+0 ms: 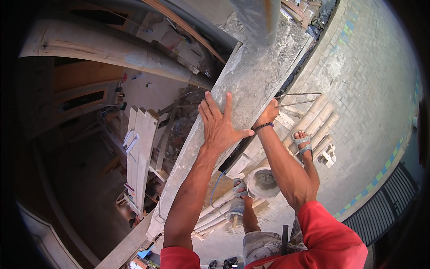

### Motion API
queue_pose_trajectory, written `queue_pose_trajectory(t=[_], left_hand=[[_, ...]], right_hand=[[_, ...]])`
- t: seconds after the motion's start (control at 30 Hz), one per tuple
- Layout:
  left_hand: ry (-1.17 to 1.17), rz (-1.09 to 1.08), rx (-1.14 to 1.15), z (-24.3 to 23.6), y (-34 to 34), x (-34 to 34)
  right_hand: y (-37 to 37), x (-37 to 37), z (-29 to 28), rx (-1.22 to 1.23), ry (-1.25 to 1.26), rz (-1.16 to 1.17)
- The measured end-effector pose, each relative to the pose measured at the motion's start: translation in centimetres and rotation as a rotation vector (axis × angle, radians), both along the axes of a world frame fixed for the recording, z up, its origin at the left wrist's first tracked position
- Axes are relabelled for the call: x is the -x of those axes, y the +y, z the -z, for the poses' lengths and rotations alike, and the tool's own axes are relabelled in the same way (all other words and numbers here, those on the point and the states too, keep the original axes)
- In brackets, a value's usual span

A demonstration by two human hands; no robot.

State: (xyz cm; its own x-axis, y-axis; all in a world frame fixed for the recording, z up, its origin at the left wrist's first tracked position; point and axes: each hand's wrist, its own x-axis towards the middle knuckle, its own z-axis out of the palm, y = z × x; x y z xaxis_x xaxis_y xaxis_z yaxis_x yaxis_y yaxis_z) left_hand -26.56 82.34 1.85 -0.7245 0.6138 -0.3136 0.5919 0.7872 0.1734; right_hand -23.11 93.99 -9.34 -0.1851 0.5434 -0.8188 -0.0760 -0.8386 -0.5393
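Our left grip point(219, 127) is wide: the fingers are spread apart and the palm is laid over the concrete ledge point(264, 67), fingertips toward its inner edge and thumb stretched out to the right. Our right grip point(268, 112) is at the outer edge of the same ledge, its fingers curled and mostly hidden, so we cannot tell how narrow it is or whether it holds anything. Two thin rods point(299, 94) reach out to the right from just beside it, nearing each other at their far end. We wear a dark beaded bracelet point(263, 127) on the right wrist, and the left thumb points at it.

The ledge, rough and grey, runs slantwise beneath us from lower left to upper right, where a thick grey column point(257, 22) rises from it. On its inner side we see a long round beam point(121, 54) and pale planks point(141, 152) standing on end.

On the outer side, below our right forearm, a bucket point(264, 183) has grey material in it, and a smaller bucket point(236, 208) near it has a wooden stick. A blue cable point(216, 186) curves close by. Our right sandal point(303, 142) rests at pale round poles point(316, 119). Farther out we see grey paving point(363, 94) and a dark slatted grate point(378, 208).
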Motion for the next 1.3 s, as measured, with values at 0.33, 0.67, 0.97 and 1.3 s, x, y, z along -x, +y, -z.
queue_pose_trajectory(t=[0.33,0.67,0.97,1.3], left_hand=[[-0.079,0.009,0.093,-0.3,-0.1,0.5],[-0.057,-0.004,0.005,0.3,-0.6,0.8],[-0.042,-0.025,-0.030,0.2,-0.7,0.7],[-0.086,-0.031,0.065,-0.8,0.5,0.2]], right_hand=[[-0.1,0.0,0.3,-0.016,-0.036,-0.041],[-0.3,-0.5,3.3,-0.058,-0.061,-0.110],[0.1,-0.2,0.6,0.023,0.006,-0.026],[0.5,0.2,-1.2,0.041,-0.117,-0.083]])
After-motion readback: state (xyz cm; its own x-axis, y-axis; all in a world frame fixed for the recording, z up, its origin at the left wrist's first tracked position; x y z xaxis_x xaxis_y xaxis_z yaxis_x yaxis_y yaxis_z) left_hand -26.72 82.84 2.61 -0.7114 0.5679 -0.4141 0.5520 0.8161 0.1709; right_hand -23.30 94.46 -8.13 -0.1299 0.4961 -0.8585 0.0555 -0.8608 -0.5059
